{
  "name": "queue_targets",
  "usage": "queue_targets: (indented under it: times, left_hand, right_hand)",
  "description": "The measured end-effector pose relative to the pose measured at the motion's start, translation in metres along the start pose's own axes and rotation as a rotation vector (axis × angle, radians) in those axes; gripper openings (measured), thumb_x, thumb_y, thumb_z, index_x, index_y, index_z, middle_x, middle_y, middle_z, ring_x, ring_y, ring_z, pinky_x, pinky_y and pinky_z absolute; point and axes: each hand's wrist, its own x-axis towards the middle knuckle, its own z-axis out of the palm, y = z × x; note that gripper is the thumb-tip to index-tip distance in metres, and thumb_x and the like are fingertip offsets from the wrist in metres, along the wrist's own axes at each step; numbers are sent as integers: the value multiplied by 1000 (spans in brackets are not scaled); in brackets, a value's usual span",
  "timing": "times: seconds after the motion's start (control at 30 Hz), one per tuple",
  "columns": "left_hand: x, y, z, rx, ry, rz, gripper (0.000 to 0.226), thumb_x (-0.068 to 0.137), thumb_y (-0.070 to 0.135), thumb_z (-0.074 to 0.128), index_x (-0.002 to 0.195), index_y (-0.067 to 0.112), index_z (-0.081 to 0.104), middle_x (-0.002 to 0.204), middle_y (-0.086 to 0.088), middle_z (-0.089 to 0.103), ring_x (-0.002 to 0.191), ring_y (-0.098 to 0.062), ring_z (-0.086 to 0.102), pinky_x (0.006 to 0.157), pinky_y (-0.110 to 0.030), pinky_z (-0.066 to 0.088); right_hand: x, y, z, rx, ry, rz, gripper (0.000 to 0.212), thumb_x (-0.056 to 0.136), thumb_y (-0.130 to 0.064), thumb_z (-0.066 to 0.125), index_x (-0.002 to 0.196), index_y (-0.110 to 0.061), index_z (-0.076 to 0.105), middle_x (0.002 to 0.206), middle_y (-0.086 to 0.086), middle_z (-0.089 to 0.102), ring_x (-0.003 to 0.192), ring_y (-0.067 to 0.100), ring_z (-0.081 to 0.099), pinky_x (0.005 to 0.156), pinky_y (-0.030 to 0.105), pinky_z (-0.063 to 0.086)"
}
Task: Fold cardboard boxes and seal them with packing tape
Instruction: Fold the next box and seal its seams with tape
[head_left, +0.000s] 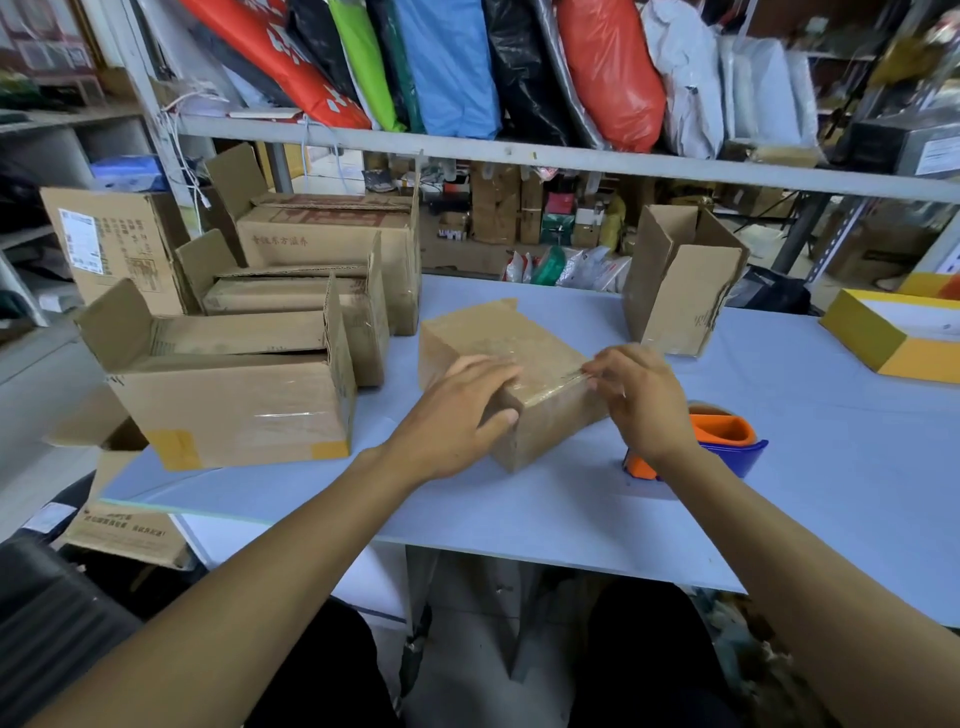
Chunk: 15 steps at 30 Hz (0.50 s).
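Observation:
A small closed cardboard box (519, 353) lies in the middle of the pale blue table (831, 467), with clear tape across its top. My left hand (457, 415) rests flat on its near left corner, fingers spread over the edge. My right hand (641, 397) presses on the box's near right edge, fingertips pinched at the strip of tape there. An orange and blue tape dispenser (727, 439) sits on the table just behind my right wrist, partly hidden by it.
Several open-topped cardboard boxes (228, 410) stand on the left of the table, stacked toward the back. One upright open box (680, 280) stands at the back right. A yellow box (893, 338) lies at the far right edge. A metal shelf (519, 156) with coloured bags runs overhead.

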Motion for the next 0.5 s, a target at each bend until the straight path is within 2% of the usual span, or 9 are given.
queue_targets:
  times: [0.1,0.13,0.2,0.27,0.3,0.33,0.4,0.5]
  left_hand:
    - [8,-5,-6,21,-14,-149,44,92,52,35,127,45,61,160,1,31,145,-25,16,116,-50,18]
    - [11,-10,-8,14,-9,-205,39,91,55,31,117,55,60,161,-3,27,147,-29,9,118,-51,13]
    - [21,-20,-10,-50,-10,-316,28,87,63,27,99,65,52,160,-10,29,151,-32,1,119,-54,7]
    - [28,-20,-13,-143,-7,-415,8,87,62,41,87,60,48,162,-14,22,153,-28,-3,119,-55,10]
    - [31,-18,-14,-199,15,-448,5,86,59,51,85,54,49,163,-15,17,153,-26,-3,119,-54,14]
    - [33,-15,-15,-233,43,-473,12,85,56,60,86,48,51,162,-14,16,153,-25,0,119,-51,19]
    - [33,-14,-15,-238,111,-531,29,82,52,72,96,37,52,152,-8,27,147,-26,13,114,-41,27]
    - [29,-15,-15,-268,166,-598,59,72,55,81,115,30,50,124,5,35,130,-21,28,101,-27,30]
  right_hand:
    - [0,-8,-7,-87,-10,48,18,91,-15,64,106,-21,72,99,5,54,95,29,52,72,33,42]
    - [-1,-13,-9,-77,-62,88,18,94,-24,60,110,-23,68,98,4,55,93,28,54,69,34,43]
    - [-2,-22,-9,-65,-181,161,31,96,-48,52,113,-23,59,96,2,59,88,25,57,67,35,44]
    - [-2,-31,-8,-74,-230,198,49,90,-66,49,110,-21,51,96,1,60,86,24,55,68,38,44]
    - [-1,-35,-8,-71,-233,219,54,86,-71,51,106,-20,49,95,1,60,86,25,54,67,39,43]
    - [0,-38,-8,-61,-235,246,58,83,-74,53,103,-20,47,94,2,59,85,26,54,66,38,41]
    - [2,-41,-8,-4,-237,312,61,78,-75,57,102,-20,47,95,3,59,85,25,55,66,36,37]
    - [5,-44,-12,120,-230,387,59,79,-68,64,111,-20,51,100,1,59,89,21,56,70,33,37]
